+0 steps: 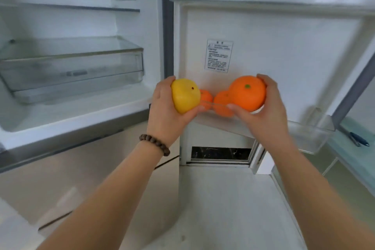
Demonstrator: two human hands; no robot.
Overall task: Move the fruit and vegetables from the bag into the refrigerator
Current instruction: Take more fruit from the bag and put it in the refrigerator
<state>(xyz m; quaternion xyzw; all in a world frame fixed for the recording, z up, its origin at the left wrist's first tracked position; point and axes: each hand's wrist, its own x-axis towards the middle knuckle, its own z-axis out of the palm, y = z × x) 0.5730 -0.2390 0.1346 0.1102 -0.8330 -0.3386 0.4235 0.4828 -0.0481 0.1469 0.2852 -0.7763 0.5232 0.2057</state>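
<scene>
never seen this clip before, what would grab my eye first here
The two bright fruits at centre: the left hand grips a yellow round fruit and the right hand a big orange round fruit, both at the open refrigerator door. Behind them, two smaller orange fruits sit in the clear plastic door bin.

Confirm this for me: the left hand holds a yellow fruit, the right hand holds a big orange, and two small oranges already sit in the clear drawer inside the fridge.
Wrong on one point. In the head view the two small oranges sit in the door shelf, not the clear drawer. The left hand does hold the yellow fruit, and the right hand the big orange.
</scene>
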